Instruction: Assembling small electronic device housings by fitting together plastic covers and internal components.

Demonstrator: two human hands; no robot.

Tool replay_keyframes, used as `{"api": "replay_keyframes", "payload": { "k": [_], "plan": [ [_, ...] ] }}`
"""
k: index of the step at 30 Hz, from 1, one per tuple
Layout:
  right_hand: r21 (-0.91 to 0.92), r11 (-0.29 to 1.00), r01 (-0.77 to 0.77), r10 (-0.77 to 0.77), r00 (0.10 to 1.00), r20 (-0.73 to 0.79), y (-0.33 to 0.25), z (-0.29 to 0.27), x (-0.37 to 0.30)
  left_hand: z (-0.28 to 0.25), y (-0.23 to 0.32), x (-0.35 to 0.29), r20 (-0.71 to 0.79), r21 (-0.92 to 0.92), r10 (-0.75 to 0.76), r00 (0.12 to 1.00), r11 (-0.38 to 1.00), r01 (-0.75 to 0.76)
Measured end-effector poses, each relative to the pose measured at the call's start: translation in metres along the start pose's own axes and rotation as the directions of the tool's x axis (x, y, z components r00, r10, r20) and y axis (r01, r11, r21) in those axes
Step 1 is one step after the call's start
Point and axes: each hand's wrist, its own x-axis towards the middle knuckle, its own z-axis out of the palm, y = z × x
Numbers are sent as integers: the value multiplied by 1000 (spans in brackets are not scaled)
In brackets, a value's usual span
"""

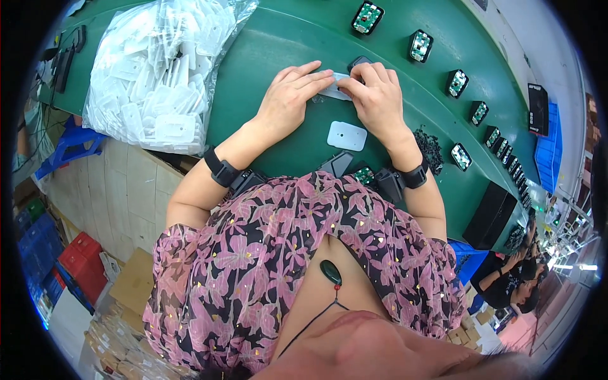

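Observation:
A translucent white plastic plate (334,90) lies on the green table between my hands. My left hand (292,94) steadies its left end, fingers fairly straight, fingertips at the edge and thumb mostly hidden. Over the plate's right part, my right hand (379,98) has thumb and forefinger pinched together; a tiny dark spot shows at the tips, too small to name. Just beyond those fingers sits a dark casing (360,63), partly covered. A second white plate (347,136) with small holes lies nearer me. By my chest are a black casing piece (339,163) and a green circuit board (364,175).
A big clear bag of white plates (152,88) stands at the left. Black casings with circuit boards (420,46) curve along the table's far and right side. Small black parts (429,149) are heaped beside my right wrist. A black box (489,216) stands at the right.

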Motion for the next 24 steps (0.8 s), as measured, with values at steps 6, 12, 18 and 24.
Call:
{"api": "replay_keyframes", "payload": {
  "k": [6,12,18,24],
  "plan": [
    [-29,997,65,-64,996,63,3,4,4,-1,0,-1,27,-11,-21,999,1000,21],
    [-85,986,140,-131,986,101,11,0,2,-1,1,-1,32,-17,-20,999,1000,21],
    [-88,981,174,-167,982,83,15,-2,-2,-1,3,0,31,-19,-15,999,1000,15],
    [-25,996,81,-81,997,1,13,-9,-2,-1,4,0,27,-13,-14,1000,1000,14]
  ]
}}
